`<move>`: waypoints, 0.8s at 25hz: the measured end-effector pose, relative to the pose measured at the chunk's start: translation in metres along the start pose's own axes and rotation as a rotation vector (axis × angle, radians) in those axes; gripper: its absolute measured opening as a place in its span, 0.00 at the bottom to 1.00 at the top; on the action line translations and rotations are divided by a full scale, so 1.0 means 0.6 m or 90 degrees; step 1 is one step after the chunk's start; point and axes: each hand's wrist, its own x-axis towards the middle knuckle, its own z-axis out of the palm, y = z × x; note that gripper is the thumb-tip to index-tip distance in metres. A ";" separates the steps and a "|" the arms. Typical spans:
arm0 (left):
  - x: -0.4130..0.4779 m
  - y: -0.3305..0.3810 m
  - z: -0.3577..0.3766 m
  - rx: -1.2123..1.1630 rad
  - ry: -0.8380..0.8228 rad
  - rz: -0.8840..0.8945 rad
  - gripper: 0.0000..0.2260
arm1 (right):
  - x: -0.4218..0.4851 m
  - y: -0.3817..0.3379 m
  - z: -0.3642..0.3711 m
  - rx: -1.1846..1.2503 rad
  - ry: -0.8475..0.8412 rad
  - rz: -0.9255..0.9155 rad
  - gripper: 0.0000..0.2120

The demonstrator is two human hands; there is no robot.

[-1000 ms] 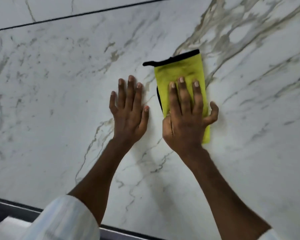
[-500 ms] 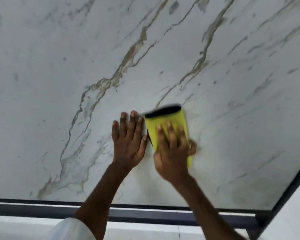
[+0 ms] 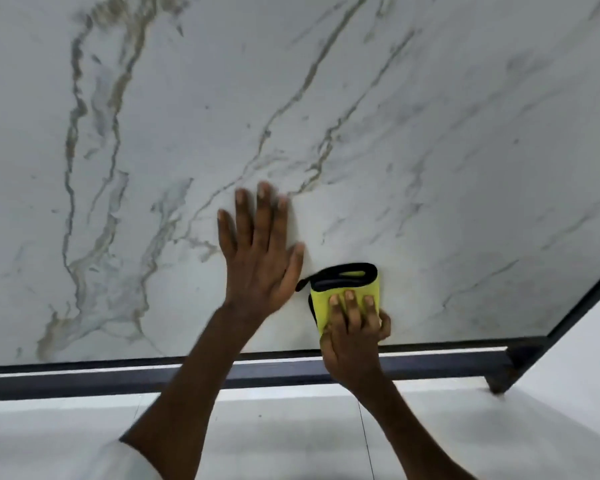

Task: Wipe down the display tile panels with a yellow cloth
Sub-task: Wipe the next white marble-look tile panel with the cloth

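Observation:
A large white marble-look tile panel (image 3: 413,140) with grey and gold veins fills most of the view. A folded yellow cloth (image 3: 329,299) with a black edge lies flat on it near the panel's bottom edge. My right hand (image 3: 354,327) presses the cloth against the panel with straight fingers, its palm covering the cloth's lower part. My left hand (image 3: 260,258) rests flat on the bare panel just left of the cloth, fingers spread and pointing up.
A dark metal frame (image 3: 118,375) runs under the panel's bottom edge and up its right side (image 3: 582,306), with a foot (image 3: 497,386) at the corner. Below it lies a pale tiled floor (image 3: 291,427). A white sleeve (image 3: 125,462) shows at the bottom left.
My right hand has slid the cloth down the panel to just above the bottom frame. My left hand stayed flat on the panel, now higher than the cloth. The view tilted down.

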 end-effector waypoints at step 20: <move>-0.083 0.053 0.032 0.034 -0.039 0.016 0.31 | 0.096 0.046 -0.028 0.091 0.141 0.022 0.30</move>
